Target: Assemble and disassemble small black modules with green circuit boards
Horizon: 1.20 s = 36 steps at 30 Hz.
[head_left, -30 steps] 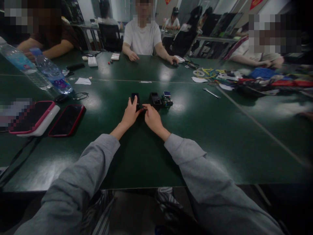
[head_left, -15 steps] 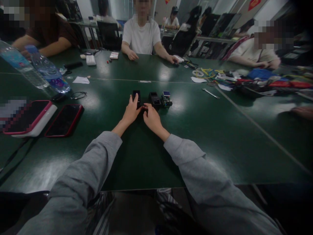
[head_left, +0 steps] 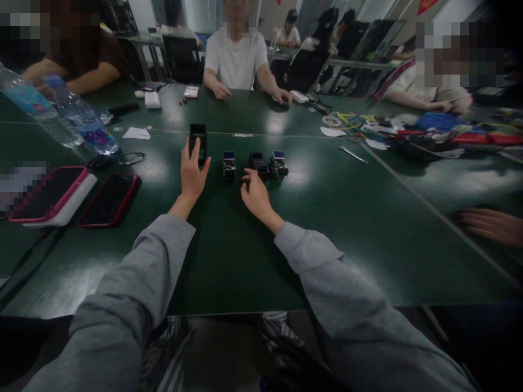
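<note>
My left hand grips a black plastic case with window-like cutouts, its fingers lying over the case's near side. To its right a small green circuit board with a screen rests bare on the table. My right hand is beside a second black case, its fingers loosely bent, thumb and index apart, and nothing visible in them. Whether its fingertips touch that case I cannot tell. Another circuit board with a screen stands just right of the second case.
On the green table, two phones and water bottles are at the left. A wrench and heaped cables lie to the right. Another person's hand rests at the right edge; a person in white sits opposite.
My left hand has moved left with the black case, uncovering the circuit board. My right hand has barely moved. Another person's hand at the right edge reaches further into view.
</note>
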{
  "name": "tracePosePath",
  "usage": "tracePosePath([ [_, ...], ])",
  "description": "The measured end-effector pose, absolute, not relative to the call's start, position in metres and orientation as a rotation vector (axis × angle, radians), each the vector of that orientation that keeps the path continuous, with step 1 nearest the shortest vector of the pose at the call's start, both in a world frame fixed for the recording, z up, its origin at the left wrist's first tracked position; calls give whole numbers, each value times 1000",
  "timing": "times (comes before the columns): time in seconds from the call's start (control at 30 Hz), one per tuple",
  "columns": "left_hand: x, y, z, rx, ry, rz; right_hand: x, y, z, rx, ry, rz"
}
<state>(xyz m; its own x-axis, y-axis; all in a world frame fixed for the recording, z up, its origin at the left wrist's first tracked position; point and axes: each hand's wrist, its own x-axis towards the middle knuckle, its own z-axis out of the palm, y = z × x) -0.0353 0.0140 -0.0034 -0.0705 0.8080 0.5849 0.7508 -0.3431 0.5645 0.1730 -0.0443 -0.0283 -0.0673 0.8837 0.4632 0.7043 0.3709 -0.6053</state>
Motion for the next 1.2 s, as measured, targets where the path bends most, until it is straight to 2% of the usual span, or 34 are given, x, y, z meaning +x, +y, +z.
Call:
tracePosePath([
  [0.13, -52, 30, -15, 1918, 1858, 1319, 173, -43, -29, -1390, -1817, 290],
  [0.33, -46, 33, -24, 1975, 1833, 1154, 174, -43, -30, -1382, -1833, 281],
  [0.7, -46, 32, -28, 2064, 1832, 1196, 175, -44, -29, -1369, -1884, 262],
  [1.2, -39, 24, -22, 2097, 1854, 1160, 165, -59, -9, -1226, -2148, 66],
])
